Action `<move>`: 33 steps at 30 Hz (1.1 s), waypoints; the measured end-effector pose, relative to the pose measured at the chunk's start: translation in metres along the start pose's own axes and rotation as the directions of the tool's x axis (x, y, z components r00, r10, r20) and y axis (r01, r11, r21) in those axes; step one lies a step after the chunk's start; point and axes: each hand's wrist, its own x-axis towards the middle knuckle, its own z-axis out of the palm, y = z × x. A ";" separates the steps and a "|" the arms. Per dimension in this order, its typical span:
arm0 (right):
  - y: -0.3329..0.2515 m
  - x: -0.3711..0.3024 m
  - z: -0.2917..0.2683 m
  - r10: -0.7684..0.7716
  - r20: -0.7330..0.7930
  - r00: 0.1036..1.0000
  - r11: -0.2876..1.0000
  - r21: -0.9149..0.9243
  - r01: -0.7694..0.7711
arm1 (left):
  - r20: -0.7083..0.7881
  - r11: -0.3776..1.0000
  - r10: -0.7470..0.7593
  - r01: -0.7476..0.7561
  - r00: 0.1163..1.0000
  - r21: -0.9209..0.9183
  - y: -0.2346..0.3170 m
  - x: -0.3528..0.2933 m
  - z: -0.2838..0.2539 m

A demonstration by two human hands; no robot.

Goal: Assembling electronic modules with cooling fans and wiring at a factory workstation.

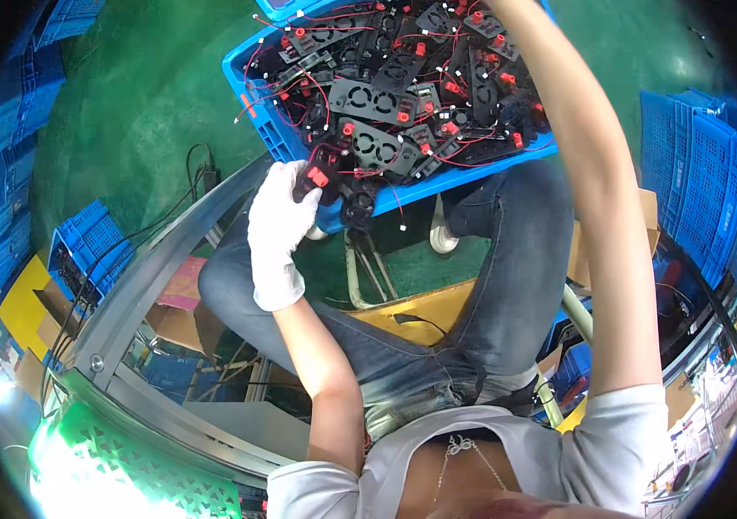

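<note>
clasping black part [317, 177], left hand [280, 208], right arm [611, 199] outstretched

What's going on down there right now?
A seated person's left grip, in a white glove, holds a black part with a red piece on it, at the near-left corner of a blue crate. The crate is heaped with similar black fan panels, with red pieces and thin red wires among them. The right forearm reaches across the crate's right side; its hand is out of view.
</note>
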 end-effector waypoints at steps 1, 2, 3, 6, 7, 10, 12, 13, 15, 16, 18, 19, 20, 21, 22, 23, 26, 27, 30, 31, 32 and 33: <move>-0.007 -0.013 0.007 -0.175 0.052 0.983 0.973 0.164 0.164 | 0.028 0.998 0.047 -0.046 0.999 -0.033 -0.001 0.001 -0.005; -0.031 -0.039 0.008 -0.099 0.257 0.961 0.989 0.135 0.065 | -0.027 0.997 0.067 -0.068 0.997 -0.038 0.002 0.000 -0.012; -0.030 -0.061 0.034 -0.084 0.286 0.955 0.995 0.073 0.065 | -0.048 0.993 0.099 -0.102 0.994 -0.065 0.008 0.004 -0.021; -0.052 -0.136 0.060 -0.035 0.684 0.729 0.999 0.042 0.008 | -0.126 0.985 0.074 -0.092 0.989 -0.145 0.012 0.023 -0.045; -0.081 -0.135 0.050 0.070 0.837 0.543 0.993 -0.006 -0.118 | -0.227 0.974 0.081 -0.126 0.970 -0.187 0.016 0.033 -0.055; -0.080 -0.162 0.049 0.163 0.919 0.360 0.986 -0.135 -0.101 | -0.506 0.897 -0.109 -0.135 0.856 -0.420 0.042 0.090 -0.077; -0.080 -0.167 0.048 0.201 0.925 0.323 0.978 -0.169 -0.122 | -0.581 0.724 0.358 -0.610 0.731 -0.321 0.105 0.074 -0.087; -0.087 -0.164 0.053 0.108 0.931 0.349 0.991 -0.073 -0.111 | -0.614 0.664 0.560 -0.745 0.556 -0.068 0.109 0.085 -0.090; -0.099 -0.166 0.072 -0.037 0.906 0.422 0.986 0.103 -0.134 | -0.622 0.459 0.578 -0.841 0.528 -0.288 0.106 0.129 -0.087; -0.105 -0.174 0.087 -0.062 0.861 0.504 0.983 0.139 -0.118 | -0.562 0.425 0.423 -0.703 0.711 -0.570 0.107 0.148 -0.086; -0.114 -0.192 0.129 -0.260 0.644 0.720 0.949 0.306 0.069 | -0.424 0.323 0.284 -0.502 0.860 -0.802 0.103 0.161 -0.082; -0.121 -0.193 0.147 -0.263 0.664 0.700 0.955 0.284 0.090 | -0.470 0.441 0.316 -0.567 0.824 -0.696 0.095 0.159 -0.073; -0.127 -0.195 0.163 -0.347 0.642 0.684 0.938 0.223 0.267 | -0.510 0.545 0.355 -0.617 0.783 -0.568 0.083 0.155 -0.063; -0.125 -0.213 0.184 -0.317 0.625 0.714 0.944 0.134 0.301 | -0.540 0.621 0.401 -0.653 0.740 -0.434 0.070 0.153 -0.045; -0.124 -0.224 0.199 -0.314 0.650 0.692 0.925 0.047 0.376 | -0.564 0.682 0.449 -0.674 0.693 -0.285 0.058 0.150 -0.032; -0.125 -0.230 0.210 -0.315 0.673 0.669 0.892 -0.031 0.451 | -0.478 0.743 0.622 -0.660 0.621 0.109 0.037 0.142 -0.027; -0.144 -0.230 0.209 -0.256 0.733 0.631 0.925 -0.005 0.381 | -0.365 0.597 -0.133 -0.220 0.921 -0.772 0.027 0.107 -0.011; -0.146 -0.227 0.204 -0.226 0.785 0.577 0.934 0.006 0.357 | -0.355 0.596 -0.174 -0.189 0.918 -0.781 0.017 0.099 -0.006; -0.133 -0.225 0.185 -0.281 0.670 0.687 0.956 0.135 0.259 | -0.356 0.573 -0.279 -0.143 0.892 -0.807 -0.012 0.080 0.005; -0.138 -0.210 0.169 -0.328 0.731 0.598 0.944 0.240 0.224 | -0.366 0.560 -0.335 -0.129 0.868 -0.818 -0.023 0.073 0.003; -0.136 -0.208 0.158 -0.252 0.684 0.685 0.957 0.280 0.073 | -0.398 0.558 -0.341 -0.157 0.852 -0.815 -0.023 0.066 0.004; -0.138 -0.193 0.136 -0.141 0.670 0.729 0.943 0.314 -0.107 | -0.423 0.559 -0.377 -0.161 0.824 -0.813 -0.030 0.060 0.000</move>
